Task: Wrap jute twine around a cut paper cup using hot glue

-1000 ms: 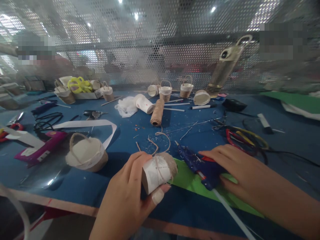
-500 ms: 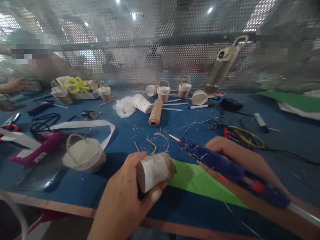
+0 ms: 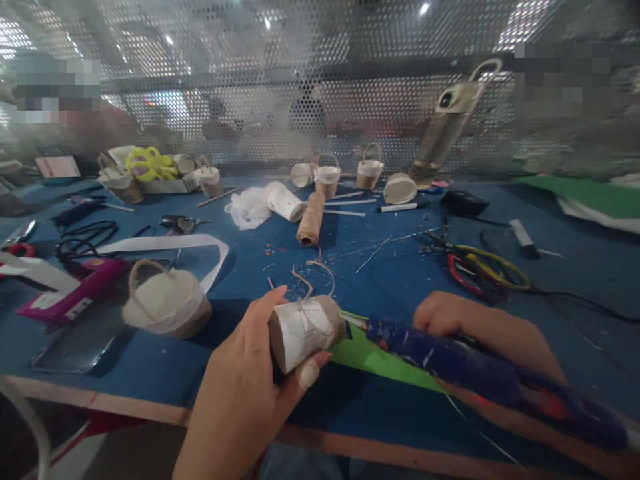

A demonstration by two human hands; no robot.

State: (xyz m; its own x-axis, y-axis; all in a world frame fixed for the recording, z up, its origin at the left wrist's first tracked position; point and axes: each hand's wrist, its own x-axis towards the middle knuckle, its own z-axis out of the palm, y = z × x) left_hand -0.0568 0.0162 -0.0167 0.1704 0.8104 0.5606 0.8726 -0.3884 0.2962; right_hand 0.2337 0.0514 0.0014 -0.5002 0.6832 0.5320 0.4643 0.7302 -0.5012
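Observation:
My left hand (image 3: 260,373) grips a paper cup (image 3: 300,333) lying on its side, its far end wrapped in brown twine. My right hand (image 3: 450,327) is closed around a blue hot glue gun (image 3: 440,353). The gun's metal nozzle is at the twine-wrapped end of the cup; I cannot tell whether it touches. Loose twine (image 3: 327,270) runs from the cup toward a twine roll (image 3: 311,220). Beneath the cup and gun lies a green strip (image 3: 380,363). To the left stands a small cup basket (image 3: 170,303) with a twine handle and lace trim.
Several finished cup baskets (image 3: 369,175) line the back by a perforated metal screen (image 3: 280,127). A tilted bottle (image 3: 443,133) stands there too. Scissors (image 3: 475,273) and cables lie right; a purple device (image 3: 75,293) and white ribbon (image 3: 165,245) lie left. A blurred person (image 3: 110,127) is beyond.
The glue gun has come down and its nozzle now meets or nears the cup's wrapped end. My left hand still holds the cup. The co-worker's hand at far left is gone from view.

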